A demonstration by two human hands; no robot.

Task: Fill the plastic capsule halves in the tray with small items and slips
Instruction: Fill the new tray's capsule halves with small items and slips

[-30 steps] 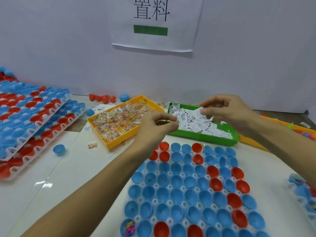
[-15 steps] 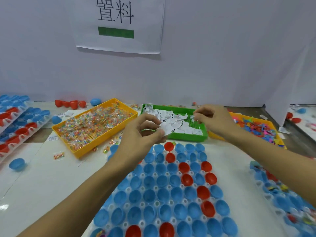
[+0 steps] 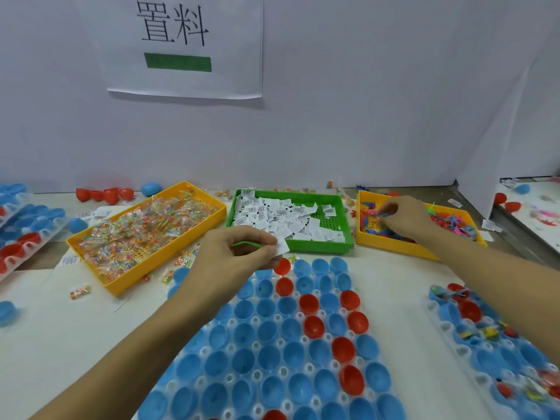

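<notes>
A clear tray (image 3: 233,324) of blue and red capsule halves (image 3: 312,327) lies in front of me. My left hand (image 3: 233,256) hovers over its far edge and pinches white paper slips (image 3: 282,246), with a thin green piece showing under its fingers. Behind it a green bin (image 3: 318,245) holds many white slips. My right hand (image 3: 400,216) reaches into the yellow bin (image 3: 394,244) of small colourful toys at the right, fingers curled among the toys; whether it grips one I cannot tell.
A yellow bin (image 3: 169,256) of small candy packets stands at the left, with loose packets around it. Trays of capsule halves lie at the far left (image 3: 21,237) and near right (image 3: 448,331). Loose red and blue halves (image 3: 103,194) sit by the white wall.
My right hand has moved from the green slip bin rightward into the yellow toy bin. My left hand still holds slips near the tray's far edge. The view has shifted.
</notes>
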